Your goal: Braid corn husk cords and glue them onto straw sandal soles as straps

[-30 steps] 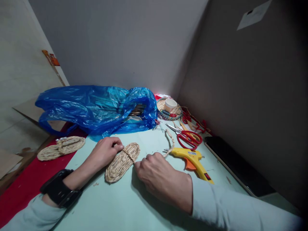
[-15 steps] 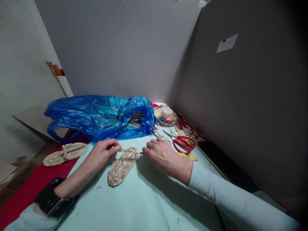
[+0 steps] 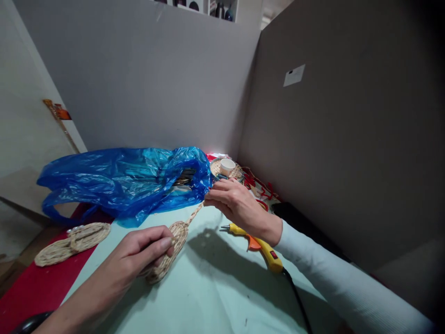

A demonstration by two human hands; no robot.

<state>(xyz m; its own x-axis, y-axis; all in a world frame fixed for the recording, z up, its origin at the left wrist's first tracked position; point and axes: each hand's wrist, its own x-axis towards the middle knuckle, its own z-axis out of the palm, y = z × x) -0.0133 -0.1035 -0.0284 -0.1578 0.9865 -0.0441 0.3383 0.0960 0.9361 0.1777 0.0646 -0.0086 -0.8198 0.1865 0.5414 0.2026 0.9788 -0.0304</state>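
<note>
Likely light and bendy, the straw sole (image 3: pixel 181 234), left of the glue gun (image 3: pixel 270 256), should suit a hold along its rim; the braid (image 3: pixel 195 214) looks supple, better pinched near its end. The right hand (image 3: pixel 239 204) clasps that braid; whether the left hand (image 3: pixel 144 251), bent over the sole, grips it I cannot tell. Fingers hide the sole's left side and the braid's far end.

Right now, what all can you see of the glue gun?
The glue gun is yellow, plastic-looking, with a metallic nozzle, an orange trigger, a red switch on the handle and a black cord at its end. It lies on the pale green table surface, nozzle pointing left, ungripped; the right hand and sleeve hide its upper rear.
</note>
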